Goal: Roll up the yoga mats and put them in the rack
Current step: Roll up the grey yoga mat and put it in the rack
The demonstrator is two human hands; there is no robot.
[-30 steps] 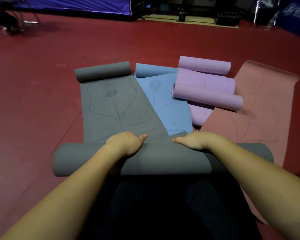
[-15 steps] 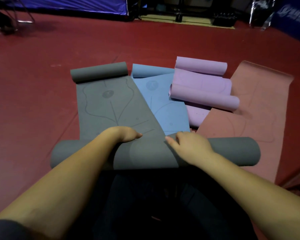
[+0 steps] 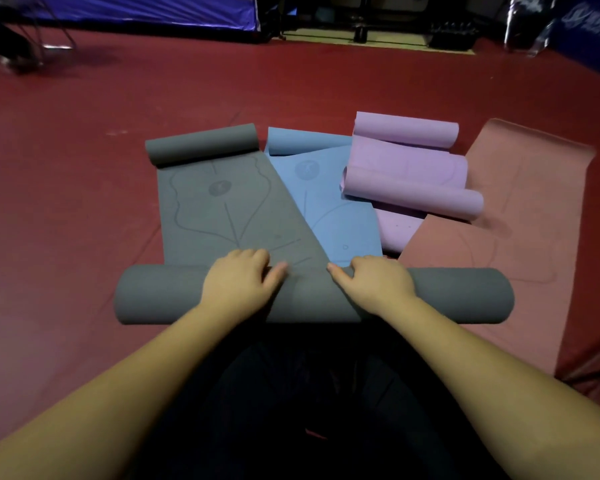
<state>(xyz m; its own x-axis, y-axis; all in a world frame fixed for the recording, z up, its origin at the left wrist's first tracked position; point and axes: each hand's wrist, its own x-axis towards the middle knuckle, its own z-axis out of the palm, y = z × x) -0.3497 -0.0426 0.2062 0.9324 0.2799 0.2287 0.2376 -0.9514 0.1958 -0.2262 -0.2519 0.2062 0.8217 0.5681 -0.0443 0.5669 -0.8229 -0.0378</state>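
1. Head view: a dark grey rubber yoga mat (image 3: 222,216) lies on the red floor (image 3: 66,202), its near end wound into a thick roll, its far end curled.
2. The left hand (image 3: 238,287) and right hand (image 3: 378,285) both rest on top of that roll, fingers curled over its far side, gripping it.
3. To the right lie a light blue mat (image 3: 336,216), a loosely curled lilac mat (image 3: 409,174) and a flat salmon-pink mat (image 3: 520,216).

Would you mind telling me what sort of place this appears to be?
Probably a gym or sports hall: wide dark red sports flooring, several foam yoga mats including a half-rolled grey one, and blue padded barriers along the far edge.
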